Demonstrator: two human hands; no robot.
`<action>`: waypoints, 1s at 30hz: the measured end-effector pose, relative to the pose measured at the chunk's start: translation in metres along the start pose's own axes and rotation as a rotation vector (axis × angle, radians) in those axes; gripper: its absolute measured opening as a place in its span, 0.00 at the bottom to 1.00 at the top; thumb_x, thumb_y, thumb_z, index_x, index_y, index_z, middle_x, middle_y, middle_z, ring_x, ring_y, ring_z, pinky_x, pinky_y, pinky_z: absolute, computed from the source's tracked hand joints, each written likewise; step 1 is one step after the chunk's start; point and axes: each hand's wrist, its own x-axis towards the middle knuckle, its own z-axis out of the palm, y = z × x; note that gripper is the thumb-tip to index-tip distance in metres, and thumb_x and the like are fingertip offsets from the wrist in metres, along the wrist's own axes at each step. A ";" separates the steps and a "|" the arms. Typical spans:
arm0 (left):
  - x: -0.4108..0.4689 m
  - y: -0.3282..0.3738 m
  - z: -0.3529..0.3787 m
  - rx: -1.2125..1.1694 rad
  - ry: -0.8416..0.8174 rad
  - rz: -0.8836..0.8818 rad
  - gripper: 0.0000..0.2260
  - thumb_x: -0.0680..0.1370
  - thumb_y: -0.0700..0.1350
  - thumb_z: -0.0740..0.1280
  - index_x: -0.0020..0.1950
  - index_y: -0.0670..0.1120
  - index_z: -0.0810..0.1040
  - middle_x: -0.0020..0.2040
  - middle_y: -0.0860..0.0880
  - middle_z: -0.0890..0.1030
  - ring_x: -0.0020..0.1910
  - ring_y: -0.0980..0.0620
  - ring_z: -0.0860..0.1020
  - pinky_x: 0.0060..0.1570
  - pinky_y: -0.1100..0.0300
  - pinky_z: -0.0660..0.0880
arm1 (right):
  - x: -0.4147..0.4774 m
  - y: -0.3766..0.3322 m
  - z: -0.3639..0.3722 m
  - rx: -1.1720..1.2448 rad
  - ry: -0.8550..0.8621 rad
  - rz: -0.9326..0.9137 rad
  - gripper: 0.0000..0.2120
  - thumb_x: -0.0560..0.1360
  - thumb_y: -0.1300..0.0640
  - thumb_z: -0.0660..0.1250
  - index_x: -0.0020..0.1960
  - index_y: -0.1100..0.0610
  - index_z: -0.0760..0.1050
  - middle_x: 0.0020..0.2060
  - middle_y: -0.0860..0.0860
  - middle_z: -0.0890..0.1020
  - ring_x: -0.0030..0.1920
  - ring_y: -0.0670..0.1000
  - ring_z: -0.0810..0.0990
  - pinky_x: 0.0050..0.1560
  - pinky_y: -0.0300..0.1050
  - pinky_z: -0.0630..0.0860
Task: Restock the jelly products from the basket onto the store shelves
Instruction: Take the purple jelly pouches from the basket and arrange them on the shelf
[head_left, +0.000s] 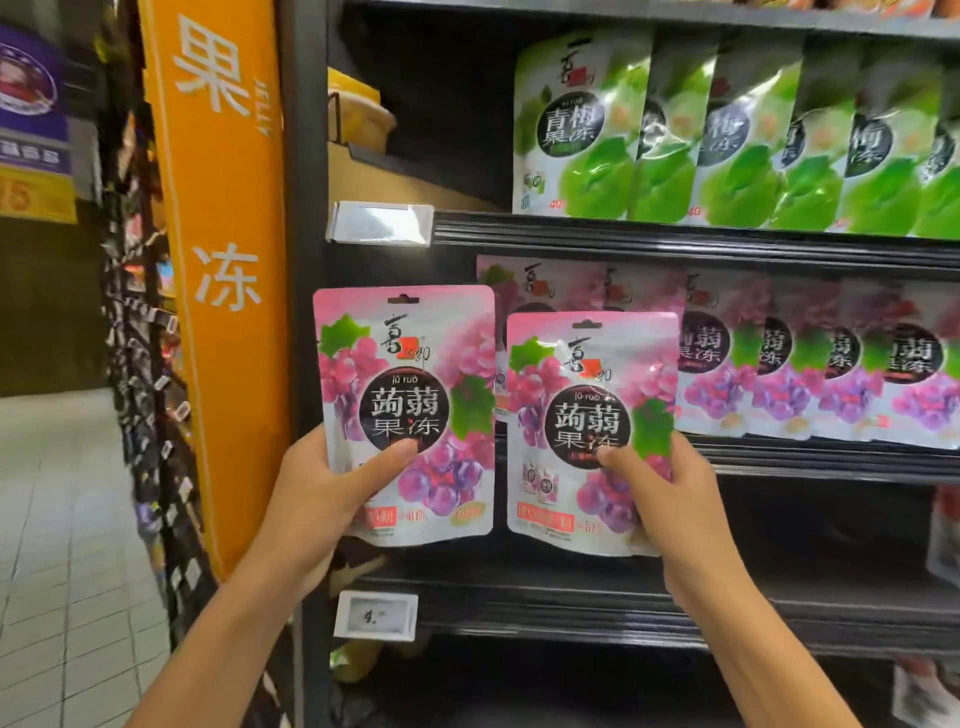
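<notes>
Pouches upright before shelf: left pouch clamped in left hand, right pouch in right hand.

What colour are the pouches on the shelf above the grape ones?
The upper-shelf pouches are green and white with a dark round label, shown best in the head view.

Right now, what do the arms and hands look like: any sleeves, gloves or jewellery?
The left arm and right arm are bare to the frame edge; no sleeve shows. The left hand and right hand wear no gloves, and no ring, watch or wristband is visible.
</notes>
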 end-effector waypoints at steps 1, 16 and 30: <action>0.001 -0.001 -0.002 -0.004 -0.001 -0.001 0.23 0.64 0.54 0.76 0.58 0.52 0.80 0.48 0.49 0.87 0.45 0.47 0.86 0.31 0.57 0.80 | 0.001 0.000 0.003 -0.007 -0.001 -0.011 0.05 0.73 0.58 0.72 0.42 0.49 0.79 0.33 0.49 0.84 0.31 0.43 0.80 0.29 0.37 0.75; 0.003 -0.011 -0.023 -0.028 0.032 -0.063 0.26 0.63 0.55 0.75 0.59 0.50 0.79 0.47 0.48 0.87 0.44 0.46 0.86 0.29 0.57 0.79 | 0.028 -0.019 0.047 -0.132 -0.033 -0.123 0.07 0.70 0.53 0.76 0.40 0.57 0.83 0.35 0.55 0.85 0.41 0.61 0.85 0.45 0.60 0.81; 0.002 -0.017 -0.035 -0.039 -0.017 -0.068 0.16 0.64 0.53 0.77 0.51 0.58 0.83 0.49 0.47 0.87 0.46 0.46 0.86 0.35 0.52 0.82 | 0.082 -0.028 0.108 -0.118 0.075 -0.156 0.07 0.70 0.56 0.77 0.38 0.53 0.80 0.31 0.48 0.84 0.33 0.50 0.83 0.32 0.48 0.80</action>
